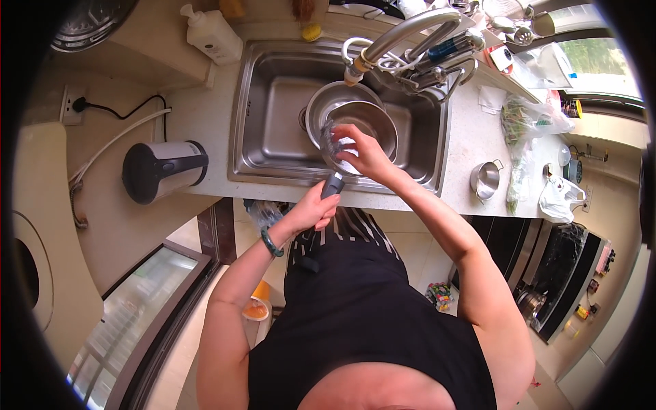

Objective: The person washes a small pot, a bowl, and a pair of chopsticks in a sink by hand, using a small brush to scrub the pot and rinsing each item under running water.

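Observation:
My left hand, a dark green bangle at its wrist, grips the dark grey handle of a utensil. The handle's short metal neck points toward the sink. My right hand reaches over the sink's front edge with its fingers bent on a crinkled, shiny grey material. Whether that is a scrubber or film, and how it joins the utensil's head, I cannot tell. Below the right hand, a stainless steel bowl overlaps a wider metal bowl in the steel sink. The curved faucet hangs above them.
An electric kettle lies left of the sink, near a white pump bottle. On the right counter are a small metal pot, a plastic bag of greens and a white plastic bag. A glass-topped stove is farther right.

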Motion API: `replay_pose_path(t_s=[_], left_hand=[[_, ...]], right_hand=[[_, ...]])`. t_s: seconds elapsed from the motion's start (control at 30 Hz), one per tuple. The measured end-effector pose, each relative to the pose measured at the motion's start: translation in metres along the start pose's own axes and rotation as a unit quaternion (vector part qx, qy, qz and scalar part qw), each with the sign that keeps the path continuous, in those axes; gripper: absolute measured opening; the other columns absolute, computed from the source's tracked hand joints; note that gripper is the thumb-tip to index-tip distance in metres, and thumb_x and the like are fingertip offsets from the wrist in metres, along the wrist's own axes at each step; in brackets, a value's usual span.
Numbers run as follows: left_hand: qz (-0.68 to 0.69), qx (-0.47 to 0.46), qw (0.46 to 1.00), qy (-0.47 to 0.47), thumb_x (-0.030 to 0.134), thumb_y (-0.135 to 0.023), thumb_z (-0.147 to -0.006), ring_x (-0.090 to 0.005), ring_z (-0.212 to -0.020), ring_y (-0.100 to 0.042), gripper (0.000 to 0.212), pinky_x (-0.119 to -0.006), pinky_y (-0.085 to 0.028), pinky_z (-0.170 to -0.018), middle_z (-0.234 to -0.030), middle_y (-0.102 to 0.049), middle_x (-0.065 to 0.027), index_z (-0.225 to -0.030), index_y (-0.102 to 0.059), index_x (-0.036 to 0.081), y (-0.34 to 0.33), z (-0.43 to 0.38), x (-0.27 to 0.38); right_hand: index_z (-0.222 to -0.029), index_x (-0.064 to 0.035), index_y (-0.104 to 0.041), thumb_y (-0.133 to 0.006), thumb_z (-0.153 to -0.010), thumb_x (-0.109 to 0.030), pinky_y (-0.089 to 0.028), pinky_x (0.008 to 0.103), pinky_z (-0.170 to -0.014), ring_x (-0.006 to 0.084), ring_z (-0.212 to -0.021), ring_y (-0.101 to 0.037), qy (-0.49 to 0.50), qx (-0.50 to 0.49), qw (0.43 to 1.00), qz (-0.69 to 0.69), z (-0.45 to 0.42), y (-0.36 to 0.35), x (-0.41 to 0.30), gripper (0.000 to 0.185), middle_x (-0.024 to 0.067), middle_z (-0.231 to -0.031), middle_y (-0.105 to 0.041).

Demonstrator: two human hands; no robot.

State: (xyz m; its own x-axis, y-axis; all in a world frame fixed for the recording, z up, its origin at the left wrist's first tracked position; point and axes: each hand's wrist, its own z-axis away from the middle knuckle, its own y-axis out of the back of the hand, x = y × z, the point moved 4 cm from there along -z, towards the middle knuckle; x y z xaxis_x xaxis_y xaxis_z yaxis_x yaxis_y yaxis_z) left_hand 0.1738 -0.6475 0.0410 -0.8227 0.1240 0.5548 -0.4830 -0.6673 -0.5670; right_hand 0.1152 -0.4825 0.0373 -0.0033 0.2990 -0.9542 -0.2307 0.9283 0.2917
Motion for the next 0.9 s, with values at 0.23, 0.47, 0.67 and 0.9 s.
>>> replay_pose_path(t_s=[0.23, 0.47, 0.67, 0.9], left_hand=[[-0.055, -0.033, 0.998, 0.022, 0.014, -0.046, -0.095, -0.006, -0.041, -0.032, 0.017, -0.021, -0.031, -0.035, -0.062, -0.038, 0.0012, -0.104, -0.034, 0.007, -0.008, -0.001, 0.004], [-0.14, 0.048, 0.988, -0.034, 0.016, -0.048, -0.093, -0.0092, -0.038, -0.041, 0.019, -0.025, -0.035, -0.034, -0.061, -0.044, -0.0015, -0.097, -0.032, 0.005, -0.007, -0.014, -0.005], [-0.23, 0.133, 0.962, -0.07, 0.016, -0.049, -0.092, -0.0118, -0.039, -0.047, 0.021, -0.028, -0.039, -0.036, -0.056, -0.048, -0.0024, -0.096, -0.032, 0.003, -0.006, -0.018, -0.003], [-0.3, 0.03, 0.954, 0.004, 0.014, -0.048, -0.093, -0.0105, -0.038, -0.045, 0.02, -0.026, -0.036, -0.034, -0.056, -0.044, -0.0012, -0.098, -0.033, 0.003, -0.007, -0.017, -0.018]], right_hand=[[-0.097, -0.0142, -0.063, -0.058, -0.072, -0.012, -0.048, 0.0361, -0.077, 0.0245, -0.095, -0.053, 0.341, -0.074, 0.824, 0.447, -0.026, 0.018, -0.026, 0.026, 0.0074, -0.102, -0.052], [-0.083, -0.0023, -0.059, -0.068, -0.075, -0.02, -0.047, 0.0468, -0.07, 0.0416, -0.081, -0.059, -0.108, 0.117, 0.937, 0.31, -0.02, 0.078, 0.086, 0.021, 0.0206, -0.079, -0.062], [-0.092, -0.0024, -0.062, -0.069, -0.073, -0.017, -0.05, 0.0414, -0.068, 0.0401, -0.076, -0.062, -0.209, 0.226, 0.932, 0.189, 0.021, 0.059, 0.138, 0.025, 0.0218, -0.082, -0.064], [-0.094, -0.0063, -0.051, -0.051, -0.081, -0.007, -0.051, 0.0413, -0.062, 0.0326, -0.078, -0.062, 0.29, -0.324, 0.783, 0.444, -0.045, 0.018, 0.037, 0.013, 0.0128, -0.084, -0.056]])
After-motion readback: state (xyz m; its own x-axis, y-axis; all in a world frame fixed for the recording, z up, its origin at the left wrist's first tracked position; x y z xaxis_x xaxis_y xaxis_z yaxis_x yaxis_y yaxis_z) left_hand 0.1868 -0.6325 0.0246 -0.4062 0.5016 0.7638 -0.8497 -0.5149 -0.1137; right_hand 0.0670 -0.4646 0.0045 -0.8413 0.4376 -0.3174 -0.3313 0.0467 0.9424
